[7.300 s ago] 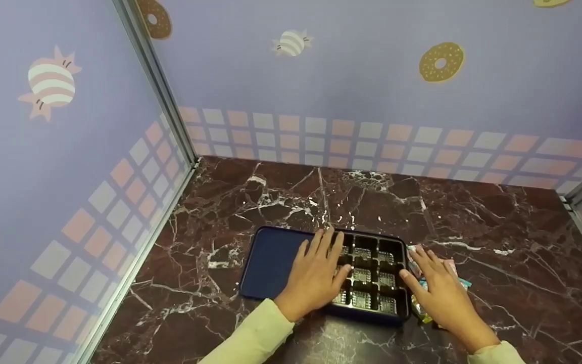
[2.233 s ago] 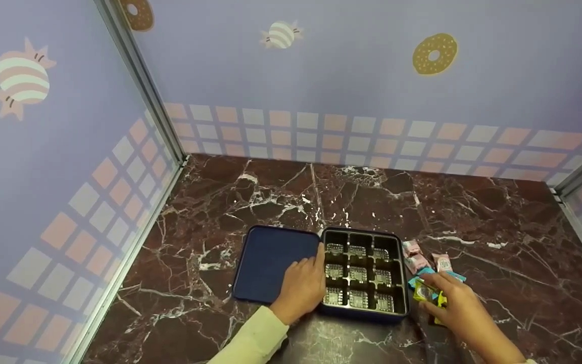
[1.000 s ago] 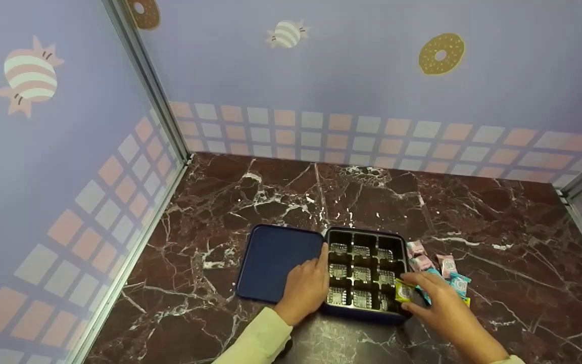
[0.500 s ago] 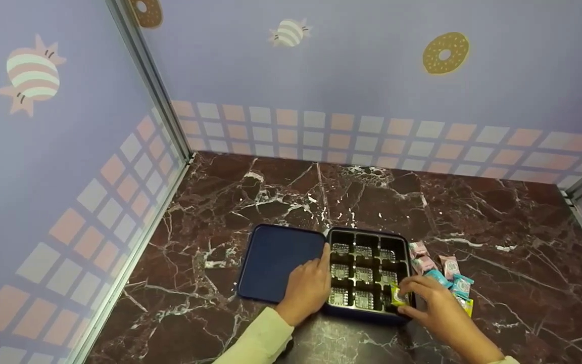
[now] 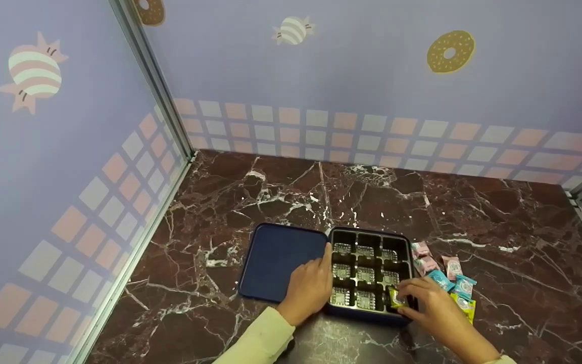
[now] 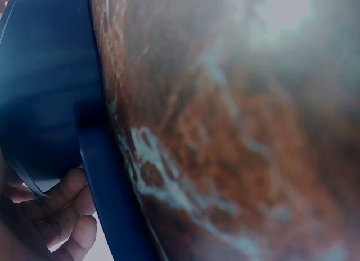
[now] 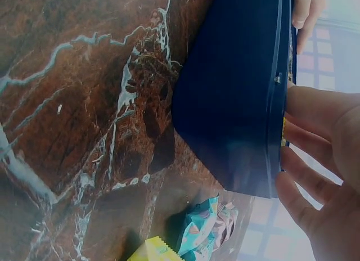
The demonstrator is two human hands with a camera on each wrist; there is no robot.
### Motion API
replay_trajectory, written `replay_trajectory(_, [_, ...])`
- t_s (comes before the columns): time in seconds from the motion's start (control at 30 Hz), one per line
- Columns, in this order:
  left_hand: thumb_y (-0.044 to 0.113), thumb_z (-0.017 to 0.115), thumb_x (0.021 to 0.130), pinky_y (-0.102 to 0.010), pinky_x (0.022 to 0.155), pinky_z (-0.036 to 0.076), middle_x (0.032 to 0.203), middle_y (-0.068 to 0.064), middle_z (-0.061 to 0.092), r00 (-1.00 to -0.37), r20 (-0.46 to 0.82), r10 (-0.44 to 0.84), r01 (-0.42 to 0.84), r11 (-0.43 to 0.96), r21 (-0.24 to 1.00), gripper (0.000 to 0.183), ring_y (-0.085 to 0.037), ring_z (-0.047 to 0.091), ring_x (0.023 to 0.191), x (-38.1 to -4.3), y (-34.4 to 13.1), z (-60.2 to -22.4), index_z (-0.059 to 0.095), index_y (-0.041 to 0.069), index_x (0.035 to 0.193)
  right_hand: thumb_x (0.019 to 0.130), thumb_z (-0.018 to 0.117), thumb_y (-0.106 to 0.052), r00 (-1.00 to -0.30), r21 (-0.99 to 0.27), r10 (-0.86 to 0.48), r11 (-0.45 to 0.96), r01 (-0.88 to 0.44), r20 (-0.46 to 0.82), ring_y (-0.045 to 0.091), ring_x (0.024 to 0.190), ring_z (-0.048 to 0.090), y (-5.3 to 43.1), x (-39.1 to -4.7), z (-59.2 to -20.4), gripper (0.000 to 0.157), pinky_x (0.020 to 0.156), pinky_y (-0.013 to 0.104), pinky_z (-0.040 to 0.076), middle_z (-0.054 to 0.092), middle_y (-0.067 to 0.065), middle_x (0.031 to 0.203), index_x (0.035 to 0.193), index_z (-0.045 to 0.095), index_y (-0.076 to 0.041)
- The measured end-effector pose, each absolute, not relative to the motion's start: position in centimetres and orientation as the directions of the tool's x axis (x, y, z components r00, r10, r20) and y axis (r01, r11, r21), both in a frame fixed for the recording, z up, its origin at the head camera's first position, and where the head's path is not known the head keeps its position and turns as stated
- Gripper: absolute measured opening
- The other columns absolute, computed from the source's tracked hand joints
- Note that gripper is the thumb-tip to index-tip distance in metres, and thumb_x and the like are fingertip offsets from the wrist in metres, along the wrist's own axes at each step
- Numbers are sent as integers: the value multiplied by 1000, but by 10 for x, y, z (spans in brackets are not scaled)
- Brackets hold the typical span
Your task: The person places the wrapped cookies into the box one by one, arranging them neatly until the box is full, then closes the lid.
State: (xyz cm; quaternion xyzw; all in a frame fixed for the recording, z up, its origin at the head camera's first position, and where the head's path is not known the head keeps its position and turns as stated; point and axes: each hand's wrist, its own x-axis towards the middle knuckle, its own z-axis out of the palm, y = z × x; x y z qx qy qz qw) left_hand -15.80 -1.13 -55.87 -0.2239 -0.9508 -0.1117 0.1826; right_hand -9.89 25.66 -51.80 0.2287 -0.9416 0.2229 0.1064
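Observation:
A navy-blue tin [image 5: 367,314] holds a black and clear tray with a grid of compartments. Its blue lid [image 5: 276,263] lies flat at the left, edge to edge with the tin. My left hand [image 5: 307,288] rests over the lid's right side, its index finger stretched along the tin's left rim. My right hand [image 5: 430,303] pinches a yellow-wrapped candy [image 5: 397,297] in the tray's front right compartment. In the right wrist view, the tin's wall [image 7: 236,103] hides most of that candy, with my right fingers over the rim.
Right of the tin lie several wrapped candies: pink ones [image 5: 451,268], blue ones [image 5: 465,287] and yellow [image 5: 467,305] beside my right wrist. The dark red marbled tabletop [image 5: 210,212] is bounded by lilac panels [image 5: 351,60] at the back and sides.
My right hand has gone from the candy pile to the tin, carrying a yellow candy down into the front right compartment. My left hand has slid from the tray to the seam between lid and tin.

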Motion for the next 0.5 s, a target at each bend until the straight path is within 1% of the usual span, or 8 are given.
replay_trajectory(0.13, [20, 49, 95, -30, 54, 45, 70, -1, 61, -836, 395, 381, 463, 876, 136, 51, -17, 58, 60, -158, -11, -558, 45, 0, 142, 60, 88, -12, -840, -325, -396, 792, -516, 370, 14, 90, 60, 256, -101, -522, 28, 84, 41, 53, 72, -2, 100, 80, 69, -19])
replay_trajectory(0.27, [20, 49, 95, -30, 54, 45, 71, -1, 61, -841, 386, 379, 462, 875, 147, 52, -17, 57, 60, -158, -11, -558, 45, 0, 143, 58, 88, -12, -822, -301, -409, 788, -538, 397, 14, 87, 59, 254, -103, -524, 27, 85, 43, 52, 73, -3, 97, 78, 71, -17])
replay_trajectory(0.5, [21, 48, 96, -30, 53, 45, 70, -1, 62, -844, 379, 379, 458, 877, 143, 52, -16, 56, 59, -159, -11, -558, 44, 1, 144, 59, 88, -14, -818, -278, -413, 796, -538, 400, 14, 87, 57, 252, -103, -526, 24, 76, 35, 53, 72, -4, 97, 79, 73, -16])
